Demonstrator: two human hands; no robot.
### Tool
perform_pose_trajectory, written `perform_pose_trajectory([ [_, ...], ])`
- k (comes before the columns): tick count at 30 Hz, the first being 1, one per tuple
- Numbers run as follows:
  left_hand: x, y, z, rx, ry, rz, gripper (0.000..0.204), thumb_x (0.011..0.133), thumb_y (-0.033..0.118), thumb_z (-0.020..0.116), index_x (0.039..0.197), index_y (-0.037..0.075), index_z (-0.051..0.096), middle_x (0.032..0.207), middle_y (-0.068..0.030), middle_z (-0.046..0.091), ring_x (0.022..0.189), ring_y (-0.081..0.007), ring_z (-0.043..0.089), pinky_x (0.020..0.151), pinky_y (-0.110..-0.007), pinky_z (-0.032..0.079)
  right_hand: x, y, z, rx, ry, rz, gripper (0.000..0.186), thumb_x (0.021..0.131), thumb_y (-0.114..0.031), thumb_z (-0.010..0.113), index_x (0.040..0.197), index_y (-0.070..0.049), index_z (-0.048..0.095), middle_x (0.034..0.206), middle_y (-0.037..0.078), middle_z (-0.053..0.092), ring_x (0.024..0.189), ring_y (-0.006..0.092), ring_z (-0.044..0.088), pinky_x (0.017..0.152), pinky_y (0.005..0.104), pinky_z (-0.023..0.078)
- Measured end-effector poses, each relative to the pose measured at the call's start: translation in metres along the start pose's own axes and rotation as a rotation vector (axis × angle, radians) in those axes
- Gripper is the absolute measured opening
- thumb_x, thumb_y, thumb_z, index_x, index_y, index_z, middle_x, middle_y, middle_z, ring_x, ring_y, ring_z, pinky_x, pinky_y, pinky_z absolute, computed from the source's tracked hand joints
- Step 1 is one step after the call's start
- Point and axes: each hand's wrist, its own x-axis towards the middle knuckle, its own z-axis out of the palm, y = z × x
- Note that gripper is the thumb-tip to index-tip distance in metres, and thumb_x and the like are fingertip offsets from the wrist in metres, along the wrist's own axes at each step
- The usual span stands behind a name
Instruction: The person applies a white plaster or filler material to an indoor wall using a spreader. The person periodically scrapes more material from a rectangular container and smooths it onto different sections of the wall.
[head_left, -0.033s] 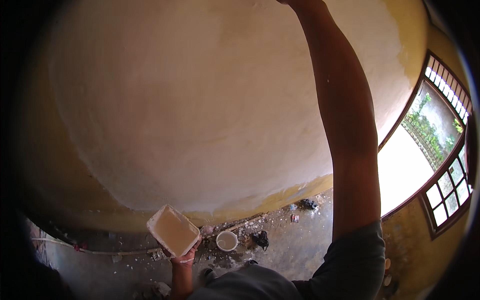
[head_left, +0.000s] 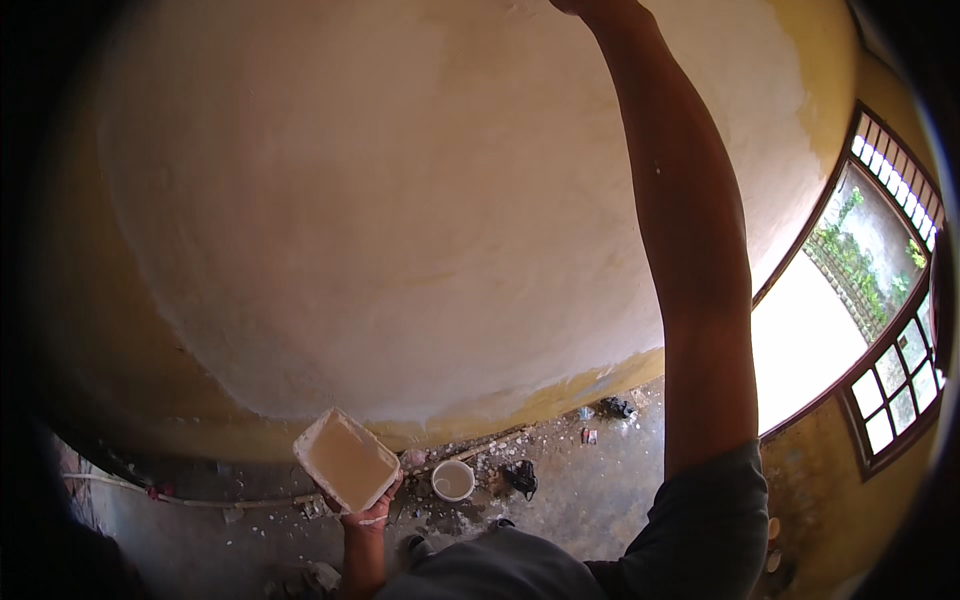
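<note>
My left hand [head_left: 368, 515] is low in the view and holds a flat rectangular tray [head_left: 345, 460] by its near edge. The tray is tilted and carries a pale, creamy coating. My right arm [head_left: 690, 250] stretches straight up along the wall. Only the base of my right hand [head_left: 580, 5] shows at the top edge, against the white-coated wall [head_left: 400, 220], and its fingers are cut off. The wall is white over most of its face, with yellow left along the bottom and sides.
A small white bucket [head_left: 453, 480] stands on the grey floor by the wall's foot, among rubble and dark scraps [head_left: 520, 475]. A hose or cable [head_left: 190, 497] runs along the floor on the left. An open doorway and a wood-framed window [head_left: 890, 390] are on the right.
</note>
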Motion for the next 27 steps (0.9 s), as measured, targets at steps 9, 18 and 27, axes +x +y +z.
perform_pose_trajectory([
  [9,-0.004,0.002,0.017,-0.026,0.014,0.033,0.065,0.089,0.058,0.049,0.139,0.018,0.042,0.132,-0.0132,0.053,0.118,-0.0411,0.055,0.089,-0.069,0.046,-0.284,-0.08,0.102,-0.21,0.207,-0.242,0.03,0.088,-0.022,0.059,0.114,-0.01,0.063,0.098,0.008,0.063,0.096,0.0249,0.063,0.079,0.0336,0.056],
  [18,0.015,-0.011,0.007,0.04,-0.065,0.025,0.061,0.092,0.057,0.044,0.136,0.014,0.044,0.129,-0.0135,0.055,0.115,-0.0364,0.057,0.089,-0.065,0.048,-0.387,-0.189,-0.043,1.288,-0.582,0.774,0.041,0.079,-0.009,0.07,0.112,0.001,0.048,0.091,0.02,0.065,0.092,0.0363,0.067,0.078,0.0364,0.052],
  [27,0.032,-0.038,0.013,-0.15,0.038,-0.06,0.066,0.092,0.056,0.046,0.139,0.01,0.039,0.132,-0.0138,0.052,0.119,-0.0401,0.052,0.092,-0.068,0.044,-0.407,-0.269,-0.065,1.069,-1.042,0.412,0.044,0.077,-0.01,0.072,0.115,0.004,0.054,0.097,0.023,0.067,0.094,0.0363,0.067,0.079,0.0415,0.053],
])
